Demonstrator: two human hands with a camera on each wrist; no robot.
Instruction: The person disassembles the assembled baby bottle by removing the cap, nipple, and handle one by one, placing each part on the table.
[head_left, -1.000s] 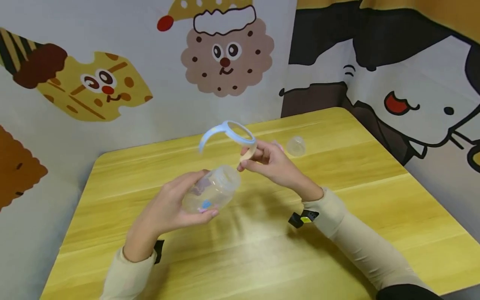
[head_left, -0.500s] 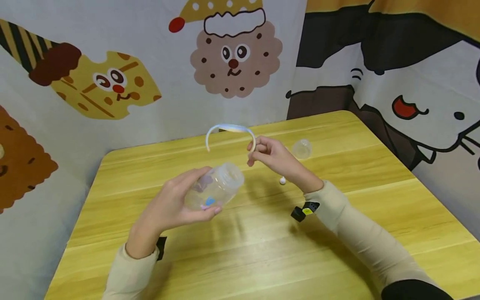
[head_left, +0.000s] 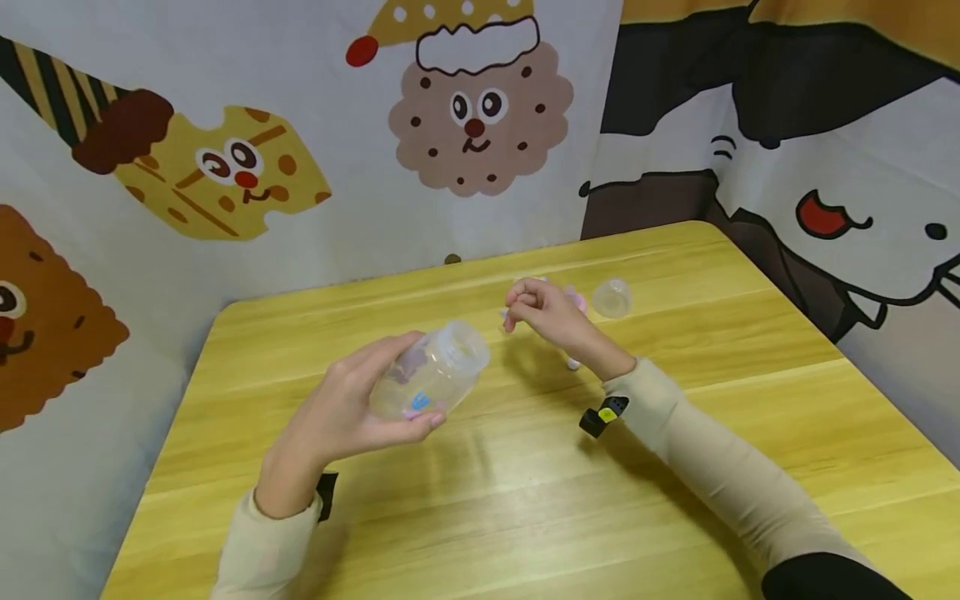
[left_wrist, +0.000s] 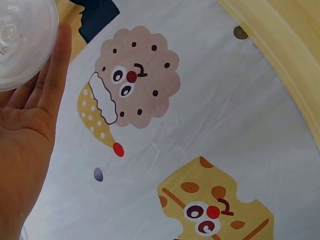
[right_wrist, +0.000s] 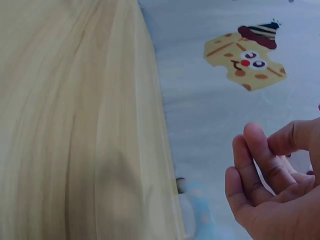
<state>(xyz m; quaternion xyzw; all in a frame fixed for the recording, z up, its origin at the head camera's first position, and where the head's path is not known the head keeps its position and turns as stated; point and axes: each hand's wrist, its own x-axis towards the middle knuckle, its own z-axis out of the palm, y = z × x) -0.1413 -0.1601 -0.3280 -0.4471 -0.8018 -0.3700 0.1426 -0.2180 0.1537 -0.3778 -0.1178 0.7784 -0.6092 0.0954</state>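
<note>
My left hand [head_left: 341,408] grips a clear baby bottle [head_left: 442,379] round its body, tilted with its uncapped neck toward the upper right. Purple and blue prints show on its side. In the left wrist view the round bottle base [left_wrist: 30,45] rests against the left hand's fingers. My right hand [head_left: 547,312] hovers over the far part of the table, with fingers bent and nothing seen between them. A blurred light-blue handle ring [right_wrist: 202,212] appears beyond the hand in the right wrist view; in the head view the hand mostly hides it.
A clear dome-shaped cap [head_left: 612,297] stands right of the right hand on the wooden table [head_left: 480,500]. Pink pieces [head_left: 576,300] lie just behind that hand, and a small white ball-like piece [head_left: 573,364] sits under the wrist. A cartoon-printed cloth [head_left: 337,258] hangs behind the table.
The right hand has let go of the blue handle ring, which it held up earlier, and has moved slightly right. The left hand keeps holding the bottle almost unmoved. The view has shifted slightly.
</note>
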